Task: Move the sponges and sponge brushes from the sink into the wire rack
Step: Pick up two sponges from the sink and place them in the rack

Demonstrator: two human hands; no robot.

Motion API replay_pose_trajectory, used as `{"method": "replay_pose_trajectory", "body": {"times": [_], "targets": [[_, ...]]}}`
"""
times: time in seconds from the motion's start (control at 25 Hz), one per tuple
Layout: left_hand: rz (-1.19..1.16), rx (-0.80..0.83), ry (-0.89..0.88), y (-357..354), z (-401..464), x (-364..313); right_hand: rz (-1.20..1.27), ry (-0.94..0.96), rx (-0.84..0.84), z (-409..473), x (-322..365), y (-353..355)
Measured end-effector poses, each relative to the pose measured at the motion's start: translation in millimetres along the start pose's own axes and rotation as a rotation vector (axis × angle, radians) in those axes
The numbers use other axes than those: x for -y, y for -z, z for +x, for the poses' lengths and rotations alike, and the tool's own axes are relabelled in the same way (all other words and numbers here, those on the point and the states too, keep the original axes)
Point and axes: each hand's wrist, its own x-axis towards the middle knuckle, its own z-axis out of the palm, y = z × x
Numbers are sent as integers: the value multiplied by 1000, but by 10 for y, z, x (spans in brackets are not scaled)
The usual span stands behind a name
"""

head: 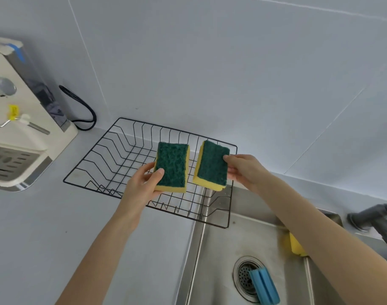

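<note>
Grey counter (33, 227), wire rack (113, 155), hands each gripping a sponge above it, left hand (141, 183) one sponge (171, 167), right hand (243, 170) another sponge (211, 165).

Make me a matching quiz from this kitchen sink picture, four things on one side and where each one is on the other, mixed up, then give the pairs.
Things:
1. blue sponge brush
2. left-hand sponge
3. black cable
4. wire rack

Places:
A. on the counter beside the sink
B. lying over the sink drain
C. against the wall, behind the white appliance
D. held above the rack

Pairs: 1-B, 2-D, 3-C, 4-A
</note>
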Motion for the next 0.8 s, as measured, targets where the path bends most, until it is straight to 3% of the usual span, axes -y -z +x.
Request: {"method": "replay_pose_trajectory", "body": {"times": [0.32,0.72,0.8], "targets": [[-11,20,2,99,298,38,-539,-39,-106,516,6,-346],[-3,28,26,194,392,187,-1239,99,-137,710,-121,-577],[-9,35,24,198,395,192,-1400,199,-111,660,-176,-610]]}}
